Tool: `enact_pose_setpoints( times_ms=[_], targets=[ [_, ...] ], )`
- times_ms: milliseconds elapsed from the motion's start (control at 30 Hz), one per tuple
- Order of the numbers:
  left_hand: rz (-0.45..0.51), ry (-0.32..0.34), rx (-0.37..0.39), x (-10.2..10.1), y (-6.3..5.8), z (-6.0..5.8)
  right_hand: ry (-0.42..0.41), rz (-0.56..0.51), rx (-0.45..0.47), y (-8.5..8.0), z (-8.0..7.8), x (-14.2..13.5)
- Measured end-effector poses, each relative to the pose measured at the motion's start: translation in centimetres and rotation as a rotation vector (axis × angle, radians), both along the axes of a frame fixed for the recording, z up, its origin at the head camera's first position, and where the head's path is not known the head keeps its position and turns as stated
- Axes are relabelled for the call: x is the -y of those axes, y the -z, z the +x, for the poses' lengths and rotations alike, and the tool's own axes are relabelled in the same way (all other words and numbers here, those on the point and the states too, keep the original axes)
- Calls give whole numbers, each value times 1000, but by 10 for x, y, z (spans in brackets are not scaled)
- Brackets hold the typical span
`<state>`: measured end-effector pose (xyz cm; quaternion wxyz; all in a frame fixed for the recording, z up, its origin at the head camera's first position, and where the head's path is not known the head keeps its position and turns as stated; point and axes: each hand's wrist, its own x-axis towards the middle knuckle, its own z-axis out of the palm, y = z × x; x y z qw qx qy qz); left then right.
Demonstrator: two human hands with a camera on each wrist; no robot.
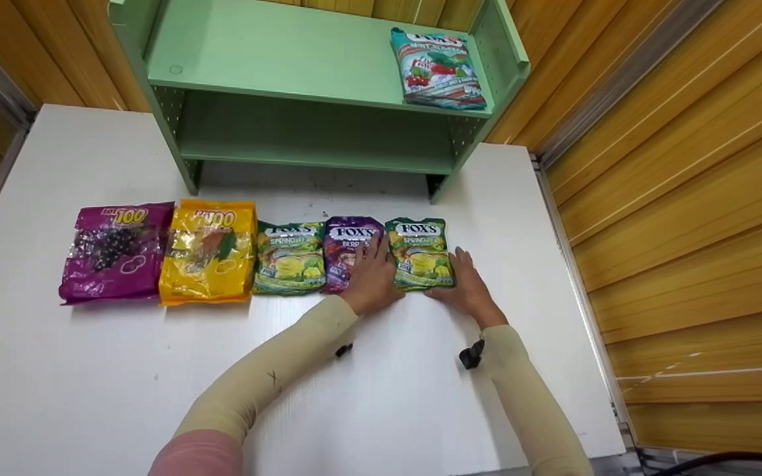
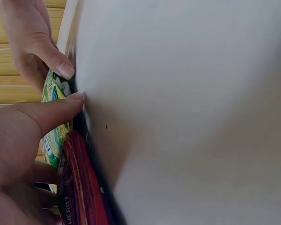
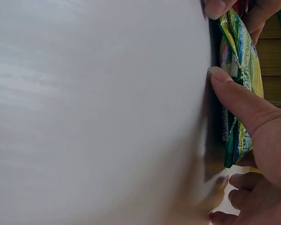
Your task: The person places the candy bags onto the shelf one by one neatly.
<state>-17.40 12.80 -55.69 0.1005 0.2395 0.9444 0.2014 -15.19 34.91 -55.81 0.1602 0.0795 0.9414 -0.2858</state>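
Note:
Near the right end of a row of candy bags lies a green Fox's Spring Tea bag (image 1: 419, 254). My right hand (image 1: 468, 291) touches its right edge with the fingers, its thumb (image 3: 234, 96) along the bottom edge. My left hand (image 1: 374, 277) rests over the right part of the purple Fox's Berries bag (image 1: 336, 254), fingers reaching up between the two bags. The left thumb (image 2: 54, 111) points at the green bag's lower left corner. Left of the purple bag lie another green Fox's bag (image 1: 288, 261), a yellow bag (image 1: 208, 254) and a larger purple grape bag (image 1: 116, 251).
A green two-tier shelf (image 1: 308, 96) stands behind the row on the white table (image 1: 354, 410). On its upper tier, at the right, lies a teal Fox's bag (image 1: 439, 69). Wood-look panels (image 1: 698, 264) enclose the table.

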Motion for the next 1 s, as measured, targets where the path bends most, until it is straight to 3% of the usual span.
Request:
enact_pose_setpoints(
  times_ms=[233, 433, 1000],
  targets=[
    [32, -10, -24, -1, 2, 1, 2, -36, -18, 0, -1, 2],
    [82, -6, -2, 0, 3, 1, 7, -99, -21, -3, -1, 4],
    [88, 75, 2, 4, 5, -2, -31, -178, -138, -2, 2, 5]
  ],
)
